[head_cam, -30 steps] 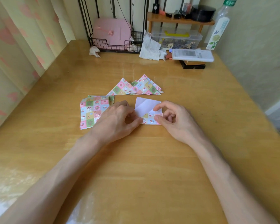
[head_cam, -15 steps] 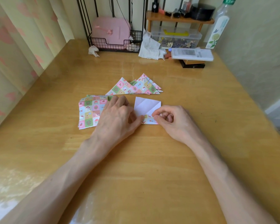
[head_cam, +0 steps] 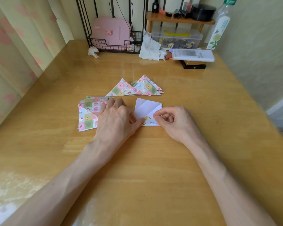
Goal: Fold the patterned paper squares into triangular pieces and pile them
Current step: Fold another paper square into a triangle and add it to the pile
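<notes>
A paper square (head_cam: 145, 110) lies white side up in the middle of the table, creased along a diagonal, its near edge turned over so a patterned strip shows. My left hand (head_cam: 116, 118) presses the strip's left end with the thumb. My right hand (head_cam: 171, 119) pinches the strip's right end between thumb and forefinger, the other fingers curled. A stack of flat patterned squares (head_cam: 88, 115) lies partly under my left hand. A pile of folded patterned triangles (head_cam: 136, 88) sits just beyond the paper.
Along the table's far edge stand a black wire rack with a pink case (head_cam: 111, 33), crumpled tissues (head_cam: 149, 48), a clear plastic box (head_cam: 176, 38), a white flat pack (head_cam: 192, 54) and a tall bottle (head_cam: 219, 25). A curtain hangs at left, a wall at right.
My right hand's fingers have curled in and now pinch the folded strip's right end; a second ago the forefinger lay stretched over the paper. My left hand shifted slightly.
</notes>
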`<control>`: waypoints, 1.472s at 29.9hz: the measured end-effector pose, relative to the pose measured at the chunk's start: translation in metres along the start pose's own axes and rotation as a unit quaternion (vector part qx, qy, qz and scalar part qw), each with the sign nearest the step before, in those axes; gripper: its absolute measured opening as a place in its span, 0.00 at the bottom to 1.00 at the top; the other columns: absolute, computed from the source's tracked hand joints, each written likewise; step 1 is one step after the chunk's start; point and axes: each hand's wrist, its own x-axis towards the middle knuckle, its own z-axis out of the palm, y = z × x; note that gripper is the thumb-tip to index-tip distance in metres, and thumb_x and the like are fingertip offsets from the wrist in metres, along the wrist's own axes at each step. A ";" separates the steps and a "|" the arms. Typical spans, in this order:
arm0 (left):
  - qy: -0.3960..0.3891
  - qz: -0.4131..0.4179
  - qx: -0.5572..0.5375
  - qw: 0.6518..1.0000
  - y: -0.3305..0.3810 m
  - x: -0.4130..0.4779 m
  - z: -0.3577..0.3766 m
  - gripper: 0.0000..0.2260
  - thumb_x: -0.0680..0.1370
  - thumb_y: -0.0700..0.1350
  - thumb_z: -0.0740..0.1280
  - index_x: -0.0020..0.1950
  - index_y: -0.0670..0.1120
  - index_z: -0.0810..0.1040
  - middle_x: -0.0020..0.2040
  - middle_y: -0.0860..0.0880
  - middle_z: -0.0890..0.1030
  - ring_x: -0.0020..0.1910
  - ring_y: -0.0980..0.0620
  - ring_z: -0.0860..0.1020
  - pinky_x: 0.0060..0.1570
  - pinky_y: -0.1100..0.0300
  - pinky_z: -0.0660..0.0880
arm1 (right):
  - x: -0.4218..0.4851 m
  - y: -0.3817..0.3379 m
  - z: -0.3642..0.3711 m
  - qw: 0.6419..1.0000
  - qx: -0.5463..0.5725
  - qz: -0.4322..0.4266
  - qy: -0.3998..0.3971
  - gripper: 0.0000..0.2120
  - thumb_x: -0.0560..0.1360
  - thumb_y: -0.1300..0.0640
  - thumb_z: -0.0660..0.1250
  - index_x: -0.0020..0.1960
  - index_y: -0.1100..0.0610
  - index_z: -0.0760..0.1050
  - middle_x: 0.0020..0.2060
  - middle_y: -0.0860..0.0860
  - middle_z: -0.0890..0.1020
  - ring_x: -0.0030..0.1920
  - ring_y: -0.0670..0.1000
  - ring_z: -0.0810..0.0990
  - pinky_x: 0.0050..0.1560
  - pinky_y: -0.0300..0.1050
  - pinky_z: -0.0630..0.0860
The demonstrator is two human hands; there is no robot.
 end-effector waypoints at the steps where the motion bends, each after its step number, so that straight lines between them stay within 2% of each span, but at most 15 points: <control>1: -0.004 -0.006 0.001 1.000 0.001 0.000 0.000 0.15 0.72 0.64 0.73 0.35 0.54 0.83 0.46 0.51 0.77 0.55 0.45 0.73 0.59 0.50 0.70 | 0.000 0.000 0.000 1.000 0.000 0.002 0.001 0.04 0.75 0.54 0.72 0.44 0.48 0.85 0.31 0.46 0.81 0.26 0.44 0.69 0.33 0.39 0.67; 11: -0.025 -0.031 -0.007 0.999 0.003 0.000 -0.004 0.16 0.72 0.65 0.73 0.35 0.55 0.80 0.48 0.50 0.78 0.58 0.45 0.73 0.60 0.51 0.69 | 0.003 0.001 0.003 1.000 0.013 0.022 0.002 0.03 0.75 0.54 0.72 0.44 0.48 0.85 0.35 0.48 0.84 0.26 0.44 0.69 0.35 0.40 0.68; 16: -0.027 -0.044 -0.003 0.999 0.004 0.000 -0.006 0.17 0.71 0.67 0.72 0.34 0.57 0.73 0.48 0.50 0.78 0.59 0.44 0.73 0.59 0.52 0.67 | 0.003 0.001 0.003 0.999 0.017 0.031 0.003 0.04 0.75 0.54 0.72 0.43 0.48 0.85 0.35 0.47 0.85 0.26 0.44 0.69 0.35 0.39 0.68; 21: -0.044 -0.059 -0.027 0.997 0.003 0.002 -0.006 0.17 0.71 0.66 0.73 0.36 0.55 0.75 0.47 0.50 0.77 0.59 0.45 0.72 0.57 0.53 0.65 | 0.003 -0.001 0.002 0.999 0.020 0.031 0.000 0.04 0.75 0.55 0.72 0.43 0.48 0.85 0.35 0.47 0.85 0.26 0.43 0.70 0.34 0.39 0.68; 25: -0.056 -0.067 -0.047 0.995 0.001 0.002 -0.005 0.17 0.71 0.66 0.73 0.38 0.55 0.75 0.47 0.51 0.75 0.59 0.45 0.71 0.58 0.52 0.66 | -0.001 -0.002 0.003 1.000 0.007 0.014 0.010 0.04 0.75 0.55 0.72 0.44 0.49 0.85 0.32 0.48 0.82 0.27 0.44 0.69 0.33 0.39 0.67; 27: -0.052 -0.061 -0.046 0.996 0.001 0.002 -0.004 0.16 0.71 0.66 0.73 0.38 0.55 0.75 0.47 0.51 0.75 0.58 0.45 0.71 0.57 0.52 0.66 | -0.002 -0.003 0.003 0.999 -0.011 -0.010 0.032 0.03 0.74 0.55 0.73 0.44 0.49 0.85 0.32 0.48 0.79 0.30 0.43 0.71 0.34 0.36 0.66; 29: -0.045 -0.056 -0.041 0.997 0.002 0.002 -0.004 0.17 0.71 0.66 0.72 0.37 0.56 0.73 0.47 0.51 0.74 0.58 0.45 0.71 0.57 0.52 0.66 | -0.002 -0.004 0.003 0.997 -0.023 -0.036 0.071 0.02 0.73 0.53 0.75 0.45 0.47 0.85 0.36 0.46 0.77 0.36 0.41 0.72 0.37 0.31 0.65; 31: -0.042 -0.055 -0.039 0.997 0.001 0.002 -0.003 0.17 0.71 0.66 0.72 0.36 0.56 0.71 0.47 0.51 0.73 0.58 0.45 0.71 0.57 0.53 0.65 | -0.002 -0.006 0.003 0.994 -0.021 -0.060 0.094 0.04 0.73 0.51 0.76 0.48 0.46 0.84 0.42 0.46 0.76 0.44 0.42 0.72 0.44 0.33 0.67; 33: -0.039 -0.052 -0.040 0.997 0.000 0.002 -0.002 0.18 0.71 0.66 0.72 0.35 0.56 0.69 0.47 0.51 0.72 0.58 0.45 0.71 0.56 0.53 0.65 | -0.004 -0.008 0.008 0.993 -0.027 -0.078 0.082 0.09 0.73 0.50 0.76 0.52 0.45 0.83 0.47 0.46 0.75 0.51 0.46 0.72 0.51 0.31 0.67; 36: -0.033 -0.045 -0.041 0.998 0.000 0.001 -0.001 0.18 0.71 0.66 0.72 0.36 0.56 0.70 0.47 0.51 0.72 0.58 0.44 0.71 0.56 0.53 0.65 | -0.006 -0.008 0.018 0.994 -0.042 -0.078 0.059 0.11 0.73 0.48 0.76 0.55 0.45 0.82 0.49 0.45 0.74 0.56 0.48 0.71 0.55 0.25 0.63; 40: -0.022 -0.038 -0.036 0.998 -0.001 0.001 -0.001 0.18 0.71 0.66 0.72 0.36 0.55 0.71 0.48 0.50 0.73 0.57 0.44 0.70 0.58 0.52 0.65 | -0.005 -0.005 0.021 0.996 -0.041 -0.062 0.043 0.13 0.73 0.47 0.76 0.56 0.45 0.82 0.48 0.42 0.73 0.57 0.48 0.71 0.57 0.29 0.64; 44: -0.006 -0.032 -0.004 0.999 -0.001 0.000 0.001 0.19 0.71 0.68 0.71 0.36 0.55 0.72 0.48 0.51 0.73 0.57 0.44 0.69 0.56 0.52 0.59 | -0.005 -0.008 0.020 0.996 -0.077 -0.049 0.020 0.14 0.74 0.45 0.74 0.58 0.42 0.79 0.50 0.43 0.71 0.58 0.49 0.70 0.63 0.43 0.66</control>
